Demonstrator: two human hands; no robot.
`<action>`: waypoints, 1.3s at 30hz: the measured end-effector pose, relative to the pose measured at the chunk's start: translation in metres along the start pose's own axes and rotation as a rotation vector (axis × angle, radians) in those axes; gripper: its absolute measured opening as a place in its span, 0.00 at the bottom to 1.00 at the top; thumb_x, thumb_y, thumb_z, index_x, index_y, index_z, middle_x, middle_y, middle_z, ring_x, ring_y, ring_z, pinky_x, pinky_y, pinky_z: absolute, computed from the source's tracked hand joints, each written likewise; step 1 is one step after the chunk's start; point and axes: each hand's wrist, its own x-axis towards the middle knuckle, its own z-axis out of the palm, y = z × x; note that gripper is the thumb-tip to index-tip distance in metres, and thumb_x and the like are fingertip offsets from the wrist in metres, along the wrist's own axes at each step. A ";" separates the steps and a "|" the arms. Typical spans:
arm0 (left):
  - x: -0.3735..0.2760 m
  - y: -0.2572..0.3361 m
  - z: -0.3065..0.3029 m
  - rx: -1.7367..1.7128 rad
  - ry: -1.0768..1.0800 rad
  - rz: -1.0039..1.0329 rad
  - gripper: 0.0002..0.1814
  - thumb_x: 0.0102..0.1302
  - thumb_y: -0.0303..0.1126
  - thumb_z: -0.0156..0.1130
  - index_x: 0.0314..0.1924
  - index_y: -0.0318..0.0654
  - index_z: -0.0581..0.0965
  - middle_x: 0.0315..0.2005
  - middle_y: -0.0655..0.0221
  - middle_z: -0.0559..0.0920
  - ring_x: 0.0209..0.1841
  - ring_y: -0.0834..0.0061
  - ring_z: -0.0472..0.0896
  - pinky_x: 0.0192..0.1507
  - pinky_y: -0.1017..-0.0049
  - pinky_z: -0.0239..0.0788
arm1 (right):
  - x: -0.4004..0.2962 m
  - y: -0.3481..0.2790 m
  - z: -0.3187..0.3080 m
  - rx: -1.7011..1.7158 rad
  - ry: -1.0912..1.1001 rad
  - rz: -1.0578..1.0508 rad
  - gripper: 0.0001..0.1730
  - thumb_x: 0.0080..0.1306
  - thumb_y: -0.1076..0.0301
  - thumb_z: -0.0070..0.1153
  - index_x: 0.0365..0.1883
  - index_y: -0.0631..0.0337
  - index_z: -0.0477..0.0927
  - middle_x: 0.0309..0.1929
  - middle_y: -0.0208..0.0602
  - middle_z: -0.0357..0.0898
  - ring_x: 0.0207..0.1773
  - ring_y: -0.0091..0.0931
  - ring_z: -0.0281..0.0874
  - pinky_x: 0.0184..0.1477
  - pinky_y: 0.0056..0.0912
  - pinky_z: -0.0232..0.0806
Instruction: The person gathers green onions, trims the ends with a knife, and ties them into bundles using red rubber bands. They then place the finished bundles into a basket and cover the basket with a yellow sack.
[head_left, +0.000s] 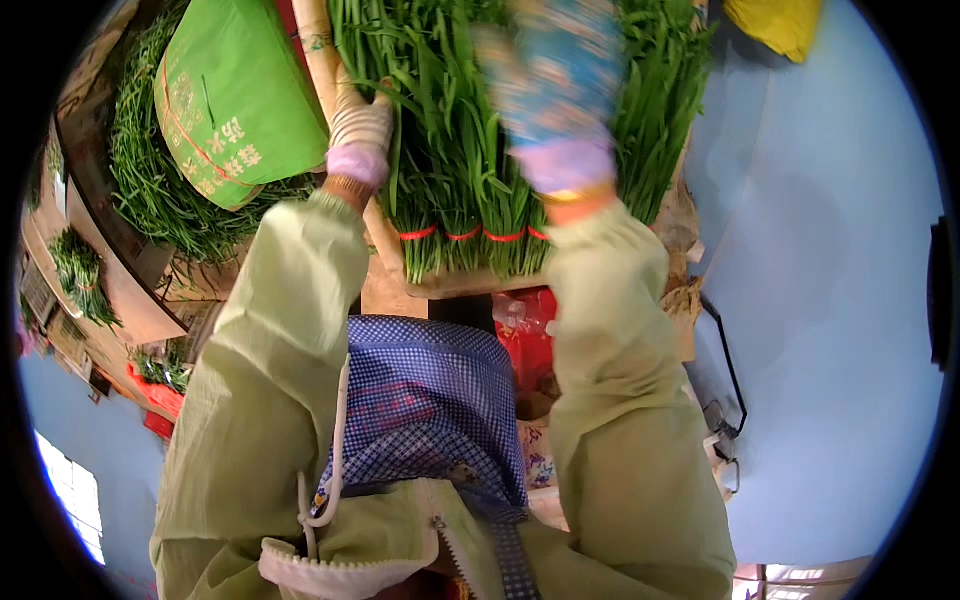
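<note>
Long green leafy stalks, likely garlic chives, lie side by side in several bundles before me, their cut ends towards me and red bands around them. My left hand, in a striped glove, rests at the left edge of the bundles beside a pale wooden pole; its fingers are partly spread and I see nothing held. My right hand is blurred over the bundles, with a blue patterned cloth or glove about it. Whether it grips anything cannot be told.
A green printed bag lies on a heap of loose greens at the left. A smaller tied bundle sits on a board further left. Red plastic shows below the bundles. A blue wall stands at the right, with a yellow bag above.
</note>
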 end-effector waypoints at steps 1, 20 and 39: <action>-0.009 0.004 -0.002 -0.025 0.004 -0.006 0.37 0.62 0.42 0.60 0.68 0.44 0.56 0.57 0.47 0.70 0.56 0.54 0.71 0.57 0.68 0.62 | -0.012 0.032 -0.017 0.160 0.035 0.130 0.26 0.65 0.56 0.51 0.59 0.56 0.68 0.61 0.47 0.64 0.58 0.41 0.67 0.60 0.45 0.61; 0.063 0.052 0.143 0.765 0.051 1.169 0.38 0.60 0.69 0.32 0.54 0.47 0.69 0.69 0.48 0.48 0.70 0.44 0.43 0.63 0.35 0.23 | -0.091 0.158 0.033 -0.268 -0.266 0.467 0.41 0.59 0.47 0.53 0.66 0.57 0.59 0.69 0.50 0.51 0.70 0.45 0.47 0.69 0.50 0.40; 0.121 0.235 0.143 0.603 0.149 1.311 0.34 0.63 0.53 0.52 0.64 0.43 0.62 0.64 0.54 0.61 0.69 0.53 0.53 0.69 0.51 0.35 | 0.102 0.200 0.031 -0.153 -1.082 0.740 0.19 0.64 0.62 0.44 0.52 0.53 0.77 0.57 0.46 0.72 0.59 0.42 0.70 0.57 0.43 0.65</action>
